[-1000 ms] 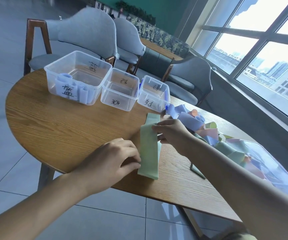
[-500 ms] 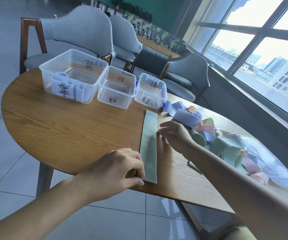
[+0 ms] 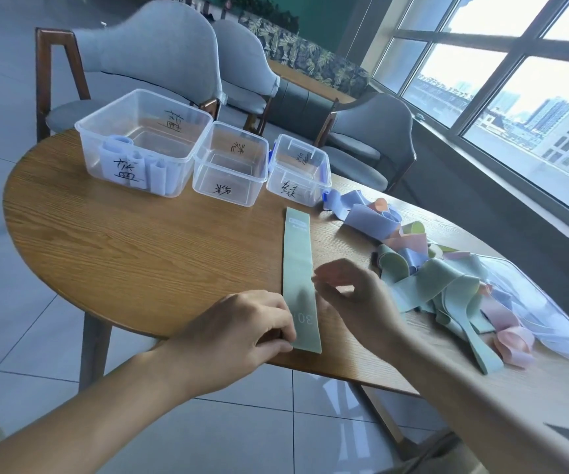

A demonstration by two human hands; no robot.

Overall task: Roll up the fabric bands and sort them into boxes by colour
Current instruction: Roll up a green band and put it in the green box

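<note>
A green fabric band (image 3: 298,265) lies flat and straight on the wooden table (image 3: 139,248), its near end at the table's front edge. My left hand (image 3: 238,333) pinches that near end at its left corner. Just right of the band hovers my right hand (image 3: 351,295), blurred, with fingers loosely curled and nothing in it. Three clear labelled boxes stand in a row at the back: a large box (image 3: 142,145) with rolled blue bands inside, a middle box (image 3: 230,164) and a small box (image 3: 296,172).
A loose heap of blue, pink and green bands (image 3: 423,268) lies to the right, spilling from a clear lid or tray (image 3: 542,302). Grey chairs (image 3: 146,56) stand behind the table. Windows run along the right wall.
The green band went from folded and held up to lying flat at full length. My right hand let go of it and drew back toward the near end. My left hand stayed at the near end.
</note>
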